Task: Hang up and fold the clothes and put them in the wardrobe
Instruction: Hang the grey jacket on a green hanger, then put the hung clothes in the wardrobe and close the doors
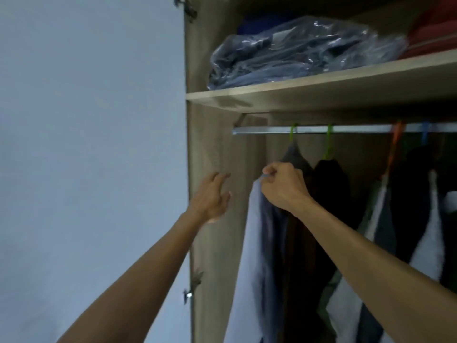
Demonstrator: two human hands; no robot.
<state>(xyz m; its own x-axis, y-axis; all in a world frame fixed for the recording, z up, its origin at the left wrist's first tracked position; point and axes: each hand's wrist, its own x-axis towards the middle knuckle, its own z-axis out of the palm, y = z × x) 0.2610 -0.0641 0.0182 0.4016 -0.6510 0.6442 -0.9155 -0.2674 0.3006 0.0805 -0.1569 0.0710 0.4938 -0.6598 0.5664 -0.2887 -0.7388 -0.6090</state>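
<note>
Pale-blue garment (249, 256) pinched at its shoulder by right hand (282, 186), apparently to straighten it beneath the rail (346, 129); left hand (212, 198) released, fingers spread, holding nothing.

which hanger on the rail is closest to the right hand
The leftmost green hanger, directly above the right hand; the second green, orange and blue ones hang farther right.

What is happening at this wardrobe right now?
A person is putting clothes away in the wardrobe. The right hand pinches the top of a light blue garment hanging by the rail. The left hand is open beside it, holding nothing. Other clothes already hang on coloured hangers.
</note>
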